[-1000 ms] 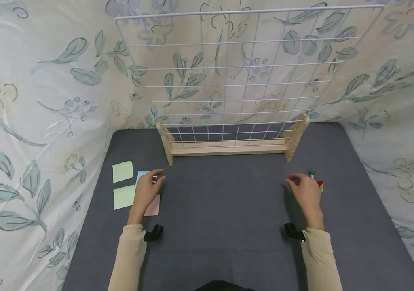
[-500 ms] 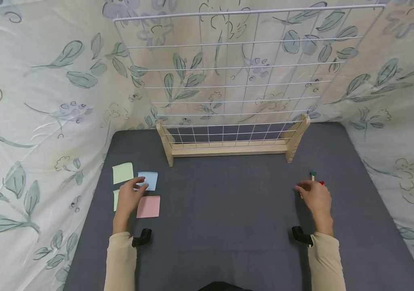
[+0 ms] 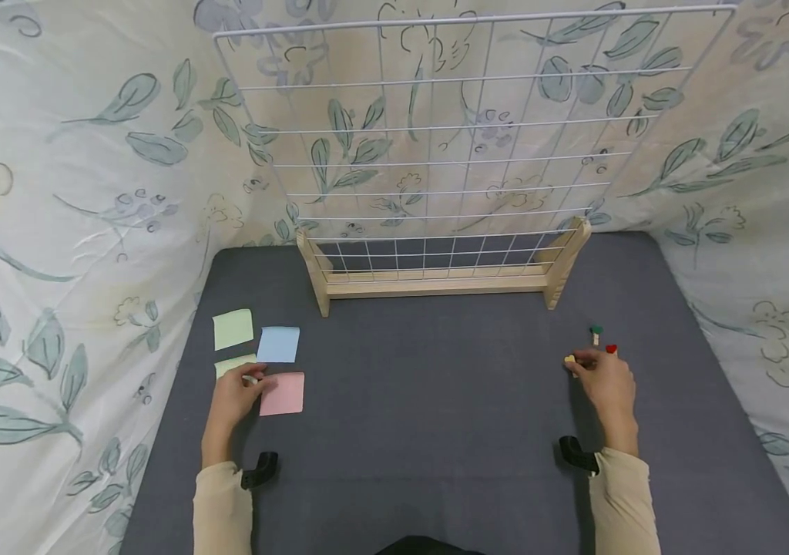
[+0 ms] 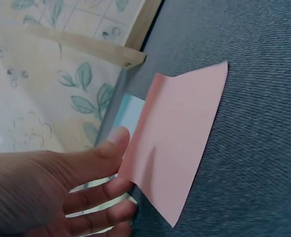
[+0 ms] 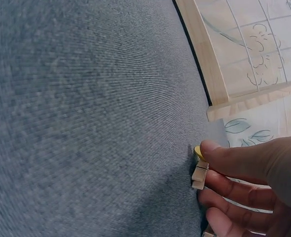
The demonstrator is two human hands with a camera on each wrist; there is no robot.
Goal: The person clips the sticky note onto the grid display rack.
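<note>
A pink sticky note [image 4: 180, 128] lies on the dark table with its near-hand edge bent up. My left hand [image 3: 233, 397] is at that edge, thumb and fingers loosely bent; whether they touch the paper is hard to tell. A blue sticky note [image 3: 279, 344] lies just behind the pink one. Beside them are two green notes, a far one [image 3: 233, 330] and a near one [image 3: 229, 364] partly covered by my hand. My right hand [image 3: 606, 381] pinches a small wooden clothespin [image 5: 200, 175] with a yellow top between thumb and fingers, just above the table.
A green-topped clothespin [image 3: 596, 334] and a red-topped one [image 3: 612, 349] lie beyond my right hand. A white wire grid [image 3: 429, 163] stands on a wooden base [image 3: 436, 287] at the back of the table. Floral cloth [image 3: 89, 231] hangs around the sides.
My left hand has moved left and nearer, from over the blue note to the pink note's edge. My right hand has moved slightly right, and the yellow-topped clothespin now shows in its fingers.
</note>
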